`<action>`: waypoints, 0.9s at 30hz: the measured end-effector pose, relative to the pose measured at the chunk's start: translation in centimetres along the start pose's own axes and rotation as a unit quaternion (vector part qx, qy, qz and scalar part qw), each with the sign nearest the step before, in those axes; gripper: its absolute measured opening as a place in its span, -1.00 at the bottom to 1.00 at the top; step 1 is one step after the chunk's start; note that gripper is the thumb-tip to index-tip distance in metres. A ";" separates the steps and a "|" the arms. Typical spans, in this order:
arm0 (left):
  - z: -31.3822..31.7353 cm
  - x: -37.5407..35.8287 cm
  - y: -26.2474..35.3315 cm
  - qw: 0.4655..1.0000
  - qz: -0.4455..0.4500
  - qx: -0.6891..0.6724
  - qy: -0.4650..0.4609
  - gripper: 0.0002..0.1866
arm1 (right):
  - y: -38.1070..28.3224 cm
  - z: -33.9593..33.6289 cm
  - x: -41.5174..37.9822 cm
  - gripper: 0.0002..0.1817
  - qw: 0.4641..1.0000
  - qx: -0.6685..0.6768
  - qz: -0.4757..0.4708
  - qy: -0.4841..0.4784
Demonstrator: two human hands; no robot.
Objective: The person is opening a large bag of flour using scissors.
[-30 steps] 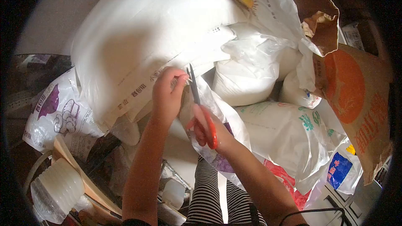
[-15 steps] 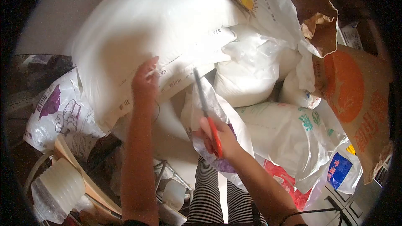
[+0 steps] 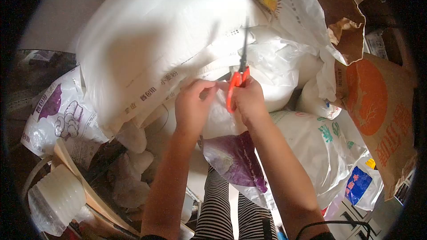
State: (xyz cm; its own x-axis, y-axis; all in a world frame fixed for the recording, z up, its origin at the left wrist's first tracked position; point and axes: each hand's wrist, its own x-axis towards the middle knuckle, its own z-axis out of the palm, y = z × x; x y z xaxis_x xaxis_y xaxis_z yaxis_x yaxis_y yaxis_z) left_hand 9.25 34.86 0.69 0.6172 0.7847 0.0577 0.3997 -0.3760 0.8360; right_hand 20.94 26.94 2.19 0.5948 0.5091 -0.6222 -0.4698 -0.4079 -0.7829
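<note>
Scissors (image 3: pixel 243 66), centre: orange-red handles, dark grey blades.
Thin bag (image 3: pixel 235 151), lower centre: milky film, a deep purple panel, a dull greenish patch alongside.
Large sack (image 3: pixel 178 26), upper centre: white, purplish characters along its lower edge.
Tall bag (image 3: pixel 289 0), upper right: white, yellow sun motif with darker rays.
Paper sack (image 3: pixel 378 111), far right: tan to my eye, orange disc with paler branching lines, orange-red characters below.
Plump bag (image 3: pixel 307 138), right of centre: white, green lettering.
Small packet (image 3: pixel 361 183), lower right: blue panel on whitish film.
Printed bag (image 3: pixel 62 115), left: white, purple patch, dark line drawing.
Trousers (image 3: pixel 213 204), bottom centre: black-and-white stripes.
</note>
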 end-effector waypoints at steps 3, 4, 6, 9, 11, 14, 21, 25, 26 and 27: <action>0.2 -0.8 0.5 0.999 0.014 0.008 0.035 -0.91 | 0.4 0.3 -0.7 -0.77 0.992 0.116 0.047 0.006; 0.4 -1.0 0.4 0.999 0.021 0.019 0.039 -0.91 | 0.6 0.3 -0.9 -0.77 0.985 0.159 0.060 0.010; 1.2 -1.3 -0.1 0.998 0.035 0.037 0.047 -0.91 | 0.7 0.3 -1.0 -0.75 0.981 0.171 0.086 0.022; 1.8 -1.8 -0.8 0.990 -0.009 -0.071 0.120 -0.91 | 0.5 -0.1 -1.2 -0.74 0.975 0.190 0.112 0.038; 1.7 -2.1 -1.0 0.990 -0.029 -0.103 0.090 -0.91 | 0.5 -0.3 -1.4 -0.74 0.970 0.206 0.120 0.044; 1.7 -2.5 0.6 0.989 -0.075 -0.120 0.042 -0.91 | 1.0 -0.3 -1.4 -0.74 0.967 0.225 0.111 0.038; 2.0 -2.6 0.9 0.998 -0.026 -0.008 0.049 -0.92 | 0.9 0.3 -2.2 -0.78 0.967 0.237 0.089 0.031; 3.4 -3.6 1.0 0.994 -0.027 -0.020 0.105 -0.92 | 1.5 0.3 -2.4 -0.78 0.963 0.252 0.084 0.034; 4.0 -3.9 0.4 0.990 -0.045 -0.064 0.119 -0.92 | 1.6 0.3 -2.3 -0.79 0.962 0.257 0.086 0.039; 4.2 -4.1 0.4 0.983 -0.064 -0.108 0.132 -0.92 | 1.6 0.3 -2.2 -0.79 0.960 0.261 0.088 0.044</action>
State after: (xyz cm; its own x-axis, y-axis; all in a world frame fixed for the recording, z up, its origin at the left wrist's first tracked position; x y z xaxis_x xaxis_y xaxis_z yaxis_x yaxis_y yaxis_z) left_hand 9.73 29.44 -1.54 0.3630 0.9298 0.0608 0.2912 -0.1751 0.9405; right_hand 18.70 25.37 2.29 0.5176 0.3916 -0.7608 -0.8181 -0.0340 -0.5741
